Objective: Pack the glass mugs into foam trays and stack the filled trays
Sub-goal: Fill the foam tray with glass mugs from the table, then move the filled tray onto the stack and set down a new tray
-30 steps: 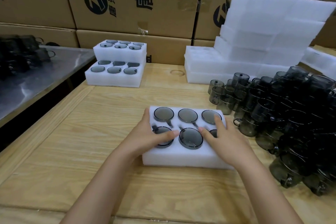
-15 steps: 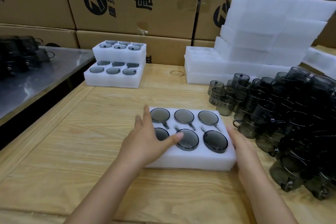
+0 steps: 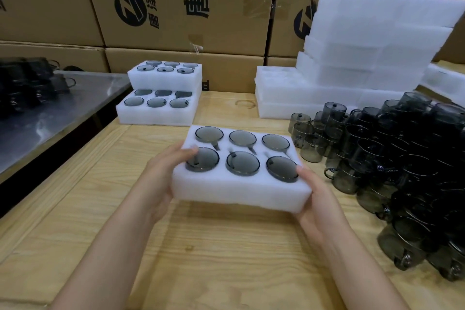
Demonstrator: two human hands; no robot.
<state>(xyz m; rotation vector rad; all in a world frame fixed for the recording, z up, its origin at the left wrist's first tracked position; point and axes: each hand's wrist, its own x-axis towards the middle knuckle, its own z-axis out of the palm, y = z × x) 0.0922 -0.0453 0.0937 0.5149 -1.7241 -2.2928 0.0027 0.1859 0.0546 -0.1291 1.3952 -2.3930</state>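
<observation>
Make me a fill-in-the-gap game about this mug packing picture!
The left hand and right hand hold a foam tray with ___ mugs in it.
The loose mugs are piled on the person's ___ side.
The stacked boxes behind are made of ___.
Missing words: six, right, cardboard.

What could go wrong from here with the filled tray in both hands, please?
The left hand and right hand grip the filled tray only at its ends; if the foam tilts, the mugs could slide out.
The loose mugs crowd beside the right hand, so a swing might knock them.
The stacked trays sit offset; another may rest unevenly.
</observation>
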